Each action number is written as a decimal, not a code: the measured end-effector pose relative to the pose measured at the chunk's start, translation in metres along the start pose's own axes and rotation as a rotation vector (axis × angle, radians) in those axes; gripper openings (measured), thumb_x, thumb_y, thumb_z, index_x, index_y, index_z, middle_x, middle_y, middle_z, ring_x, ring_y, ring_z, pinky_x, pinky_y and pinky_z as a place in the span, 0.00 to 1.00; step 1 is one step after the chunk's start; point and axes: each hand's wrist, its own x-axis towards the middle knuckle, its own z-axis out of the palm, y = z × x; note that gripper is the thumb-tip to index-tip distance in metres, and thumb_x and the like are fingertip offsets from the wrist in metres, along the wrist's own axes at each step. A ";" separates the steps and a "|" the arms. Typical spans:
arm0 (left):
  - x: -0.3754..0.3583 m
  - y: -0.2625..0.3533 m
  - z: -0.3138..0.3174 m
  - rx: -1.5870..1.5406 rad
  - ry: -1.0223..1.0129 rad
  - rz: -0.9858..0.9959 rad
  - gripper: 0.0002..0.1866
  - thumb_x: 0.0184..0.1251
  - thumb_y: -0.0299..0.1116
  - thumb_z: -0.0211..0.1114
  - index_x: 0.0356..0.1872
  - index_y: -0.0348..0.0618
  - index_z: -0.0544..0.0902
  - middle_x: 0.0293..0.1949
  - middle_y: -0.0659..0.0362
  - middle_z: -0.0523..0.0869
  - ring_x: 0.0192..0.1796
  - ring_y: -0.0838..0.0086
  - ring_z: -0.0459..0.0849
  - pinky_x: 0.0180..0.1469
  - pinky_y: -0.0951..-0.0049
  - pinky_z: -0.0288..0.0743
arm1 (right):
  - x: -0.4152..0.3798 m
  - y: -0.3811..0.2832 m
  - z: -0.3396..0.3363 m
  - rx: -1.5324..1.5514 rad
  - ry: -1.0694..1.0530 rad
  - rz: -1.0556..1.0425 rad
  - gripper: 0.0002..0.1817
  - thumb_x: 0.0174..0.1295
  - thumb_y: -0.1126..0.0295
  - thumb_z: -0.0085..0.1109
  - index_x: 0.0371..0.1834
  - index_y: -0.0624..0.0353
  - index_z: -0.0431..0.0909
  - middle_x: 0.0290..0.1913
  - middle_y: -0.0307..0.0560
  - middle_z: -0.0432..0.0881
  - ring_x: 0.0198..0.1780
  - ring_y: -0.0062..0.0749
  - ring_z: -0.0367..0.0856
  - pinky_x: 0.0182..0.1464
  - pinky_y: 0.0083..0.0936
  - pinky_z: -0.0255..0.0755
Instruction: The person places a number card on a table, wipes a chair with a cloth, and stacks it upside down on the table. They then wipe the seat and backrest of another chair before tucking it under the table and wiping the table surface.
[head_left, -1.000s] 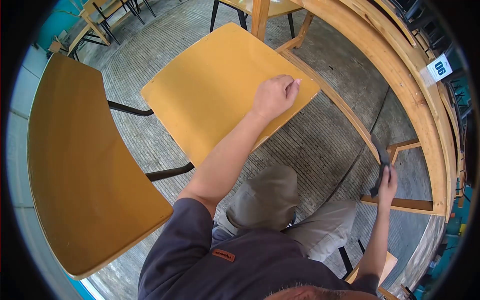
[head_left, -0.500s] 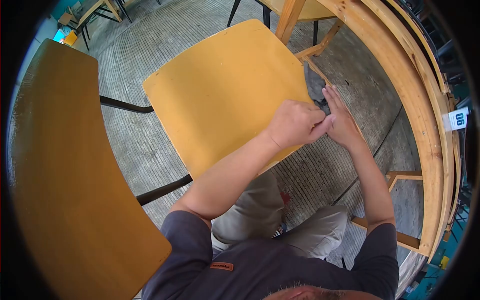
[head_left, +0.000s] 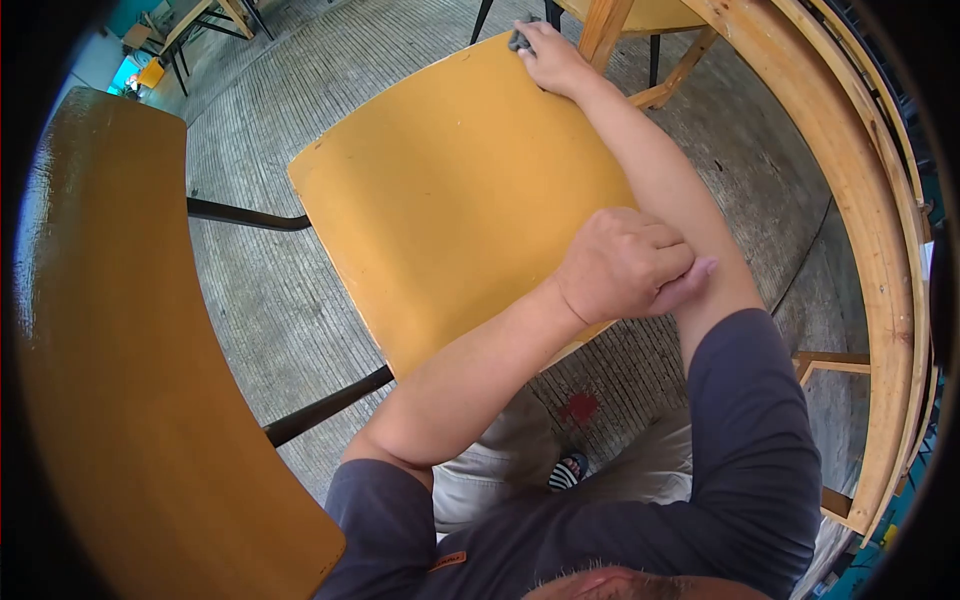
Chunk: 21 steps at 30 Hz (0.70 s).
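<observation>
A yellow wooden chair seat (head_left: 450,190) lies in front of me. At its far right corner, my right hand (head_left: 552,58) presses a bunched grey cloth (head_left: 520,38) against the edge, fingers curled over it. My left hand (head_left: 630,265) is closed in a fist with the thumb sticking out, above the near right side of the seat and close against my right forearm. The inside of that fist is hidden. The chair's curved yellow backrest (head_left: 170,380) rises at the left, joined to the seat by black metal bars (head_left: 330,405).
A curved wooden frame (head_left: 850,200) runs along the right side. Another yellow chair (head_left: 660,14) with black legs stands beyond the far corner. The ribbed grey floor (head_left: 270,130) has a red spot (head_left: 580,407) near my feet. A table (head_left: 205,15) is at the far left.
My right hand has moved the grey cloth from the seat's right side to its far corner. My left hand has come off the cloth and shifted slightly toward me and to the right.
</observation>
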 end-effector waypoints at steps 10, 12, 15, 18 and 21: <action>0.003 0.001 -0.004 0.050 0.104 -0.037 0.20 0.65 0.31 0.72 0.14 0.44 0.75 0.14 0.59 0.74 0.16 0.68 0.76 0.20 0.68 0.67 | -0.199 -0.076 -0.089 1.211 -0.381 -0.092 0.26 0.72 0.60 0.54 0.70 0.59 0.74 0.75 0.54 0.71 0.77 0.50 0.67 0.78 0.39 0.60; 0.004 0.004 -0.004 0.029 0.100 -0.034 0.20 0.65 0.30 0.72 0.14 0.44 0.75 0.14 0.59 0.74 0.16 0.68 0.76 0.20 0.68 0.68 | -0.207 -0.072 -0.122 0.643 -0.371 -0.197 0.25 0.73 0.61 0.52 0.69 0.61 0.74 0.74 0.55 0.71 0.77 0.51 0.67 0.78 0.39 0.60; 0.005 0.007 -0.005 0.065 0.086 -0.019 0.20 0.65 0.30 0.72 0.14 0.45 0.75 0.14 0.60 0.75 0.16 0.68 0.77 0.20 0.68 0.69 | -0.220 -0.077 -0.149 -0.182 -0.331 -0.314 0.24 0.74 0.62 0.50 0.68 0.63 0.74 0.74 0.56 0.72 0.76 0.52 0.66 0.78 0.39 0.60; 0.009 0.009 -0.007 0.129 0.044 -0.042 0.21 0.65 0.31 0.71 0.13 0.45 0.74 0.14 0.60 0.76 0.16 0.68 0.77 0.20 0.68 0.69 | -0.174 -0.034 -0.111 -0.235 -0.036 0.154 0.22 0.74 0.63 0.50 0.65 0.63 0.75 0.67 0.56 0.77 0.72 0.54 0.70 0.74 0.38 0.65; 0.006 0.005 -0.004 0.135 0.095 -0.052 0.21 0.65 0.31 0.71 0.13 0.45 0.73 0.14 0.60 0.75 0.16 0.68 0.77 0.20 0.68 0.67 | -0.178 -0.081 -0.079 -0.078 0.201 -0.017 0.18 0.72 0.63 0.53 0.58 0.62 0.80 0.58 0.57 0.80 0.63 0.52 0.76 0.66 0.44 0.69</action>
